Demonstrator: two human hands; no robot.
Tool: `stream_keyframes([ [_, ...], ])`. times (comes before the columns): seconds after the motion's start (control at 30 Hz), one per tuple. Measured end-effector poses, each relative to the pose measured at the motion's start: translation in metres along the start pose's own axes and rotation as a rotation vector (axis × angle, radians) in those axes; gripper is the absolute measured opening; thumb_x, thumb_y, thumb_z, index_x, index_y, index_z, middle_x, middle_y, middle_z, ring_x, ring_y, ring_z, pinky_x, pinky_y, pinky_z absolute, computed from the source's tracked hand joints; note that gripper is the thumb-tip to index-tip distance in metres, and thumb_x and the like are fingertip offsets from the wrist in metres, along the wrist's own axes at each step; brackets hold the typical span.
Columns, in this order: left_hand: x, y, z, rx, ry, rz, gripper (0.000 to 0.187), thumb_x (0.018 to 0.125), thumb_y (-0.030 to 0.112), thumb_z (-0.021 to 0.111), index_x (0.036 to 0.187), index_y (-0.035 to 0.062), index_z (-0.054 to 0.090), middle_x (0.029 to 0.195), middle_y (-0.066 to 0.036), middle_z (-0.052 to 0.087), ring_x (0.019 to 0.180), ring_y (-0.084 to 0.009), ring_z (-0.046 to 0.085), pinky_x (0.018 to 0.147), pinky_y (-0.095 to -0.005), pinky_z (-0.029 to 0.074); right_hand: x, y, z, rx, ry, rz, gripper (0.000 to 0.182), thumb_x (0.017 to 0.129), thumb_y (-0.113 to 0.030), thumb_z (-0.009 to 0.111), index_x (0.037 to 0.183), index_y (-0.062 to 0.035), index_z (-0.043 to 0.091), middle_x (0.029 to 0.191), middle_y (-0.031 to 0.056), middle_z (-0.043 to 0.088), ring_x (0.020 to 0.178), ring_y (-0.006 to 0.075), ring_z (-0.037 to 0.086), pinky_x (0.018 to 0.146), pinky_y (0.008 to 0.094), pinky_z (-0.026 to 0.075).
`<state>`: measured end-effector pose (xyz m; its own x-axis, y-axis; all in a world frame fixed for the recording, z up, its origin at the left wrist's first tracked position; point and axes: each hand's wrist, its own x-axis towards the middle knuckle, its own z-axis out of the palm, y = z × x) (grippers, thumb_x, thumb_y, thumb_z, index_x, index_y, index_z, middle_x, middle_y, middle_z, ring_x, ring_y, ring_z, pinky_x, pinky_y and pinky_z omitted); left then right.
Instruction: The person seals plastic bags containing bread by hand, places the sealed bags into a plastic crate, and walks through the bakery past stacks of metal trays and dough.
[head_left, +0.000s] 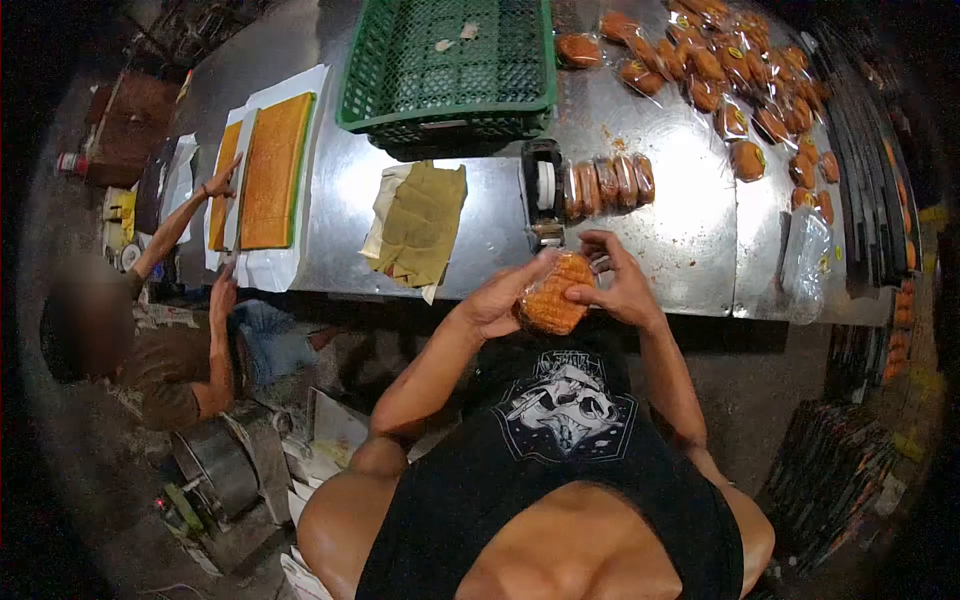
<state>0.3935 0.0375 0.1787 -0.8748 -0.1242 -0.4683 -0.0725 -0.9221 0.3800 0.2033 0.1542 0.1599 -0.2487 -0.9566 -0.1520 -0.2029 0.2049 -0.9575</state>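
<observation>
A golden-brown bread bun with a ridged surface, apparently in a clear plastic bag, is held up in front of my chest by the table edge. My left hand grips it from the left side, fingers partly hidden behind it. On the other side my right hand has its thumb pressed on the bun, with the fingers curled around the bag's edge. Just beyond my hands stands a black tape dispenser with a white roll. Right beside it is a row of bagged buns standing on edge.
A green plastic crate stands at the back of the metal table. A folded olive cloth lies left of centre. Bagged buns are piled back right, near clear bags. At left, a co-worker's hands hold tools at a sheet cake.
</observation>
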Motion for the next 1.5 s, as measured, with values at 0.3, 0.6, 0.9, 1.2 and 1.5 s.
stream_keyframes([
  [0.3, 0.042, -0.011, -0.004, -0.076, -0.092, 0.004, 0.044, 0.105, 0.035, 0.039, 0.132, 0.0022, 0.051, 0.128, -0.013, 0.059, 0.115, -0.0228, 0.061, 0.096, -0.0401, 0.052, 0.017, -0.003, -0.046, -0.054, -0.25, -0.261, 0.06, 0.076, -0.029, 0.084, 0.124, -0.0027, 0.059, 0.118, 0.0091, 0.059, 0.113, 0.0229, 0.055, 0.1, 0.0373, 0.042],
  [0.6, 0.142, 0.059, 0.039, 0.475, 0.285, 0.425, 0.029, 0.1, 0.014, 0.05, 0.124, -0.0017, 0.052, 0.118, -0.014, 0.058, 0.112, -0.0247, 0.06, 0.089, -0.0385, 0.054, 0.05, 0.043, -0.103, 0.318, 0.528, -0.114, 0.058, 0.086, -0.015, 0.076, 0.128, 0.0011, 0.039, 0.105, 0.0213, 0.062, 0.1, 0.0283, 0.063, 0.089, 0.041, 0.05],
  [0.9, 0.414, 0.137, 0.056, 1.318, 0.671, 0.777, 0.063, 0.084, 0.044, 0.071, 0.121, -0.0051, 0.055, 0.114, -0.02, 0.061, 0.103, -0.0302, 0.06, 0.089, -0.0407, 0.048, 0.07, 0.172, -0.134, -0.502, 0.52, -0.24, 0.072, 0.074, -0.005, 0.073, 0.137, 0.0029, 0.039, 0.124, 0.0255, 0.047, 0.114, 0.0451, 0.049, 0.099, 0.0514, 0.042],
  [1.2, 0.558, 0.218, 0.022, 1.322, 1.059, 0.82, 0.071, 0.078, 0.043, 0.07, 0.131, -0.0006, 0.049, 0.131, -0.025, 0.049, 0.112, -0.0411, 0.056, 0.089, -0.0495, 0.048, 0.056, 0.138, -0.194, -0.314, 0.477, -0.092, 0.067, 0.078, -0.029, 0.079, 0.129, 0.0022, 0.05, 0.124, 0.0189, 0.053, 0.112, 0.0332, 0.055, 0.094, 0.0426, 0.047],
  [1.5, 0.573, 0.241, -0.009, 0.096, 0.451, 0.441, 0.048, 0.089, 0.046, 0.058, 0.121, 0.0112, 0.062, 0.124, -0.008, 0.062, 0.108, -0.0265, 0.061, 0.09, -0.0384, 0.051, 0.026, 0.162, -0.219, 0.115, 0.412, 0.148, 0.049, 0.088, -0.035, 0.072, 0.121, -0.0014, 0.058, 0.105, 0.0104, 0.067, 0.096, 0.0231, 0.065, 0.085, 0.0349, 0.052],
])
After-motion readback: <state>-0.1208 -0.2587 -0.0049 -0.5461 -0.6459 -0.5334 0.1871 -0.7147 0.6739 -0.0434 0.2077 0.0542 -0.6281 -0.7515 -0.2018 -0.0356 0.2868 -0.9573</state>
